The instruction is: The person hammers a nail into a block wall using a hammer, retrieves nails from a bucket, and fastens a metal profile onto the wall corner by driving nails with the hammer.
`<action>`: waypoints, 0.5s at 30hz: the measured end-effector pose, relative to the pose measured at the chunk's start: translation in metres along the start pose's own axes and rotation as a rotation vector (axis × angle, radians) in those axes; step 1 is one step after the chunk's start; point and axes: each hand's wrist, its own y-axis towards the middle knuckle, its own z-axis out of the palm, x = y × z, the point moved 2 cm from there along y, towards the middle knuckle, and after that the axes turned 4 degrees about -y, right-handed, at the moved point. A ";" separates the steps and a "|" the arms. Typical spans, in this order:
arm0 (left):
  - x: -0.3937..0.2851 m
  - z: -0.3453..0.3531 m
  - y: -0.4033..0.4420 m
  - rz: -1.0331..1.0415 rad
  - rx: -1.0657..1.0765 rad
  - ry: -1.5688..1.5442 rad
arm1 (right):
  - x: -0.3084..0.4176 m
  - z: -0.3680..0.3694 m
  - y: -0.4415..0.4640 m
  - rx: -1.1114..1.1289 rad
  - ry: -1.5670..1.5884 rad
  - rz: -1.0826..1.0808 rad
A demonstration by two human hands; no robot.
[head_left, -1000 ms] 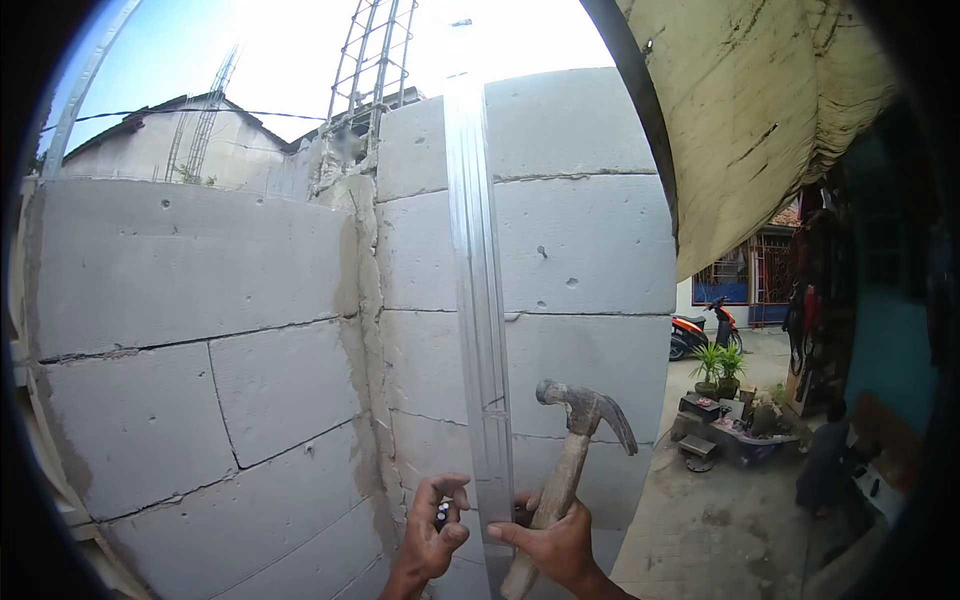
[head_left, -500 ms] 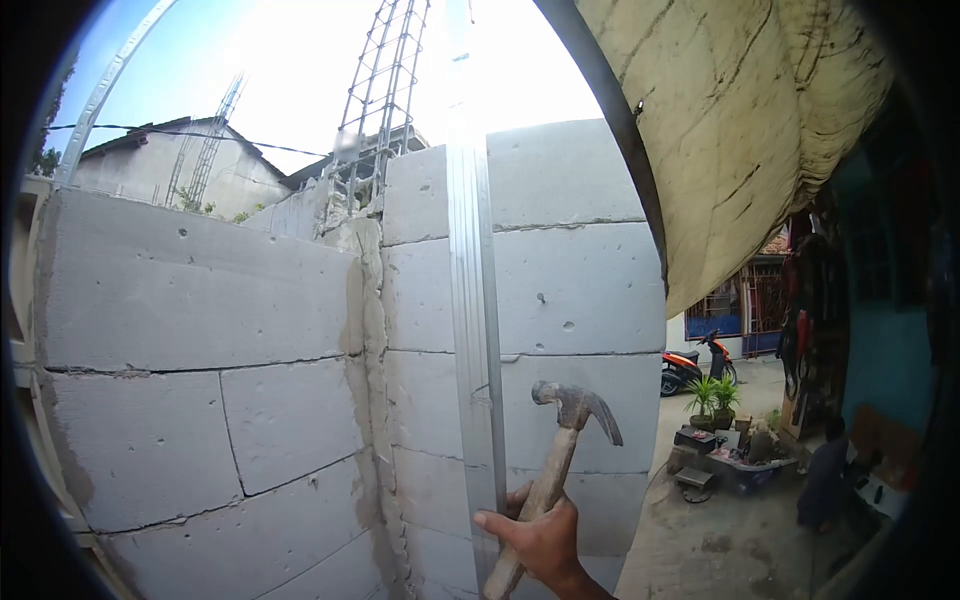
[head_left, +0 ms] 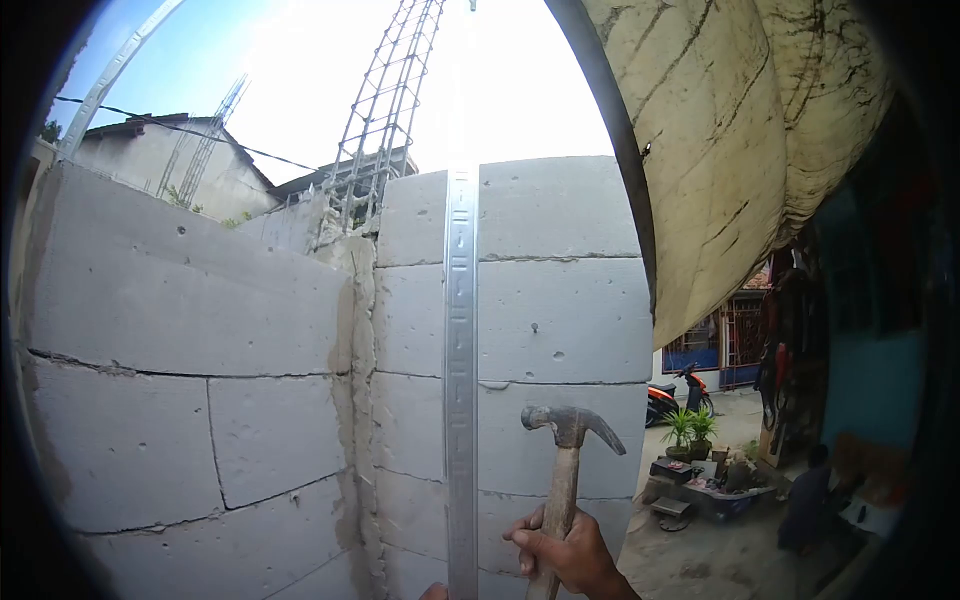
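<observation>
Holding the hammer [head_left: 563, 480] upright, right grip [head_left: 575, 552] clamped on it, left grip [head_left: 434, 592] near the metal strip [head_left: 461, 380], can't tell if closed

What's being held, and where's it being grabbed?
The right hand holds a hammer by its wooden handle, below the head; whether the left hand holds anything cannot be told.

From my end, I see my right hand [head_left: 570, 550] low and right of centre, upright—fingers curled in a closed grip, thumb reaching leftward across the front. My right wrist [head_left: 612, 583] slants off toward the lower right. Of my left hand [head_left: 434, 592], only a sliver shows at the bottom edge—its pose is hidden.
</observation>
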 end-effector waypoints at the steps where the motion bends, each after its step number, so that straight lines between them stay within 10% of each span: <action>1: -0.015 -0.003 0.031 -0.006 0.060 -0.011 | -0.008 0.002 -0.007 -0.002 -0.002 0.002; 8: -0.101 0.039 0.242 0.300 0.183 0.181 | -0.015 0.031 -0.028 0.032 -0.171 0.057; 15: -0.141 0.093 0.380 0.275 0.136 0.137 | 0.051 0.028 0.063 -0.041 -0.340 -0.340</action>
